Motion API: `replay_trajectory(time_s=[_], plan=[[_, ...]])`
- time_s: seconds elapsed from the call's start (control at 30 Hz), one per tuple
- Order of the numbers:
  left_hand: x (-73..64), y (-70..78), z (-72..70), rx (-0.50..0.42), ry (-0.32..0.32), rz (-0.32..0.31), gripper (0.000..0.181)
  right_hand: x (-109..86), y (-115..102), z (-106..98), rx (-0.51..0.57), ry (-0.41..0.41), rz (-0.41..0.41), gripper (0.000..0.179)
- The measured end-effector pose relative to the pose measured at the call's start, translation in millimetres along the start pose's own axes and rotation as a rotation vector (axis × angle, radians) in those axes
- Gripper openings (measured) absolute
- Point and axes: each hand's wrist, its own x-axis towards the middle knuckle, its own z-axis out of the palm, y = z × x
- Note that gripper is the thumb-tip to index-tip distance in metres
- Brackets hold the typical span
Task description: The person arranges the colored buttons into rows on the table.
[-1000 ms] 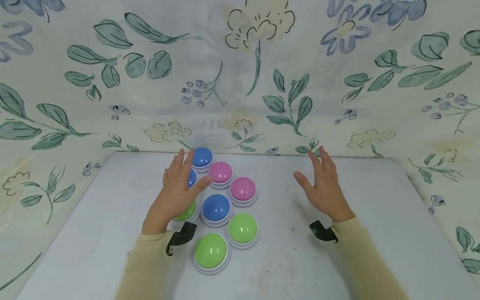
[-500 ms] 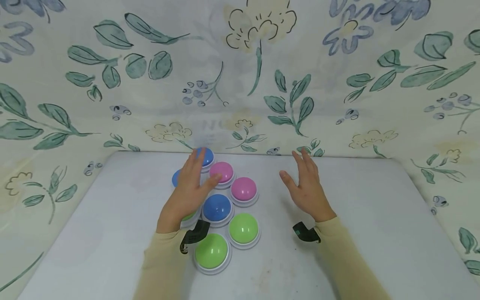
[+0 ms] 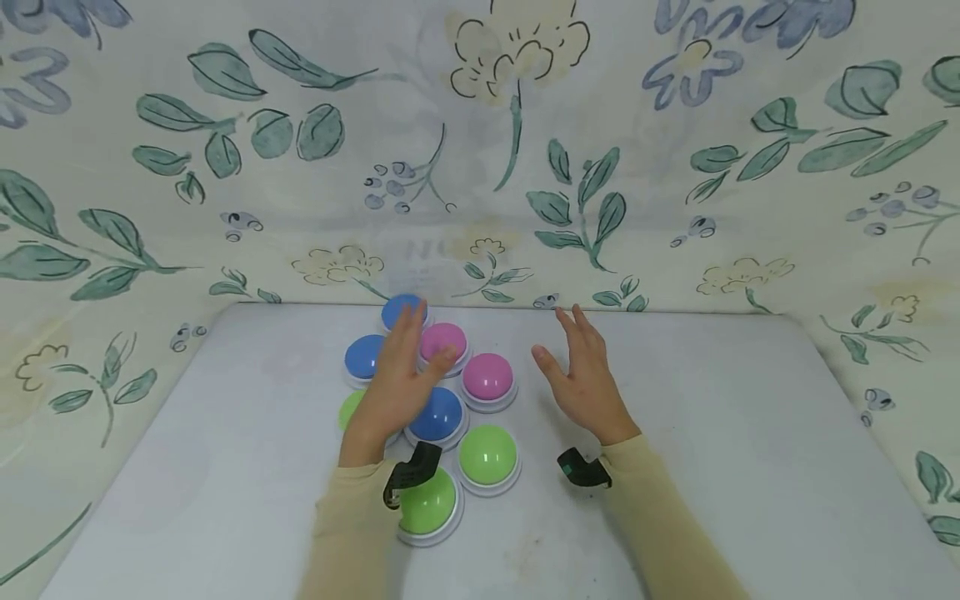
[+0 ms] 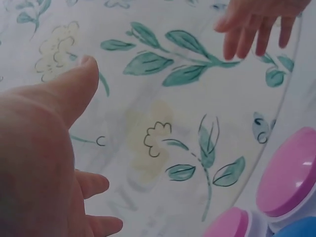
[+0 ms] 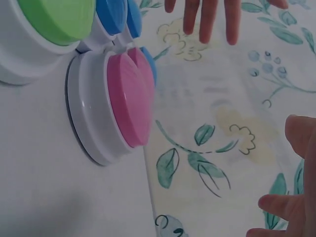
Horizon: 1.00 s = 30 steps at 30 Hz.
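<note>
In the head view, 3 green buttons [image 3: 488, 454], 3 blue buttons [image 3: 437, 415] and 2 pink buttons [image 3: 488, 377] cluster on the white table [image 3: 750, 442], left of its centre. The left hand [image 3: 393, 392] is over the cluster, fingers extended, its grip holding nothing; whether it touches a dome, I cannot tell. The right hand [image 3: 588, 383] is near the right-hand pink button, fingers extended, its grip also holding nothing.

In the left wrist view, the thumb [image 4: 79, 91] stands apart from the fingers, and the pink domes at lower right are clear of them.

In the right wrist view, a thick white base [image 5: 89, 108] carries a glossy pink dome. The buttons look like stiff, fairly light plastic; the domes seem slippery, so the base's sides are probably the surer hold.
</note>
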Motion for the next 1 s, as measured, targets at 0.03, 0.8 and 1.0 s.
replay_trajectory(time_s=[0.03, 0.8, 1.0], plan=[[0.1, 0.0, 2.1, -0.002, 0.0, -0.01, 0.08, -0.5, -0.5, 2.4, 0.005, -0.003, 0.003, 0.071], [5.9, 2.3, 36.6, 0.057, -0.062, -0.109, 0.084, -6.4, 6.6, 47.0, 0.176, -0.073, -0.05, 0.059], [5.9, -0.2, 41.2, 0.078, -0.09, -0.108, 0.081, -9.2, 14.1, 53.7, 0.228, -0.11, -0.009, 0.057]])
